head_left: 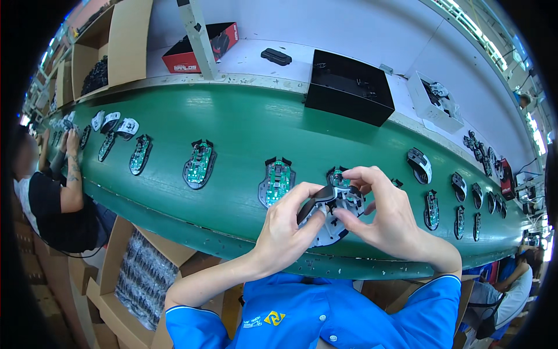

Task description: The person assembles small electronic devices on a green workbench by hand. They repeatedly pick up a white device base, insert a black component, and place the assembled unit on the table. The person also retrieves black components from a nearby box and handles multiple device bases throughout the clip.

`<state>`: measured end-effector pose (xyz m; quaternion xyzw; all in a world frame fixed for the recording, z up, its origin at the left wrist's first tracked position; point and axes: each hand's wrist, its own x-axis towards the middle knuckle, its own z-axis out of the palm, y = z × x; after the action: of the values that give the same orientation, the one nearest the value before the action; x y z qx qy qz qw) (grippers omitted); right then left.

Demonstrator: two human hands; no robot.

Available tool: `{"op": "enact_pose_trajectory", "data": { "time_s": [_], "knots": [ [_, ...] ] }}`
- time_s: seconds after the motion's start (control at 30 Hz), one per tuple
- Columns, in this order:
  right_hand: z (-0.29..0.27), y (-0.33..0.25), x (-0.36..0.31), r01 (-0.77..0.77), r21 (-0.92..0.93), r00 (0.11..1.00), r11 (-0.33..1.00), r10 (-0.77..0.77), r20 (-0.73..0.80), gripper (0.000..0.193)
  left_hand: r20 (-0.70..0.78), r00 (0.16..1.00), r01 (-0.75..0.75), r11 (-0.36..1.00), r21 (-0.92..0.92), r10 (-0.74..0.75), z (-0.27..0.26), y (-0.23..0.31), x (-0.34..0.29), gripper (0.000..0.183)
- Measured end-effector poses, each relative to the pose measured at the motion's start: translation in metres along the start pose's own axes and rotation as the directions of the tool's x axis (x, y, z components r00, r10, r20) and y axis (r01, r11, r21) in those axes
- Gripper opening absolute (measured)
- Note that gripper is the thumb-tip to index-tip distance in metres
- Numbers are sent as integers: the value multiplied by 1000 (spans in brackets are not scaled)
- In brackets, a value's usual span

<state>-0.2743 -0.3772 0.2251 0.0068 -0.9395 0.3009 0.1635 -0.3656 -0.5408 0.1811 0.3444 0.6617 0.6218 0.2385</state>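
Observation:
Over the near edge of the green work surface, my left hand grips a computer mouse top shell, white inside with a black part along its left side. The thumb lies under the shell, with the fingers behind. On its other side my right hand is curled, thumb and fingers closed on the shell's inner parts; what lies between the fingertips is partly hidden. Just beyond the hands sits an open mouse base with a green circuit board, partly covered. Left of it lies another mouse base.
More mouse bases stand along the green surface on both sides, with white-and-black mouse shells at right. A black box and a red box stand behind. Co-workers sit at left and right.

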Motion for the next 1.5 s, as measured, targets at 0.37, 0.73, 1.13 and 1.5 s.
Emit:
{"op": "enact_pose_trajectory", "data": {
  "time_s": [0.37, 0.73, 1.13, 1.5],
  "knots": [
    [37, -4, -15, -68, 297, 989, 953, 105, -108, 92, -73, 995, 44, 936, -350, -74, 5, 0, 6, 20],
    [51, 0, -16, -32, 222, 957, 975, 94, -275, 72, -128, 992, -49, 966, -255, 16, 8, -8, 3, 33],
    [51, 10, -19, 15, 443, 909, 896, 172, -380, 67, -50, 955, -281, 949, 140, 291, 5, 3, -5, 48],
    [53, 2, -20, 20, 434, 913, 901, 160, -374, 62, -166, 891, -348, 871, 346, 422, 14, 0, -7, 47]
  ]
}}
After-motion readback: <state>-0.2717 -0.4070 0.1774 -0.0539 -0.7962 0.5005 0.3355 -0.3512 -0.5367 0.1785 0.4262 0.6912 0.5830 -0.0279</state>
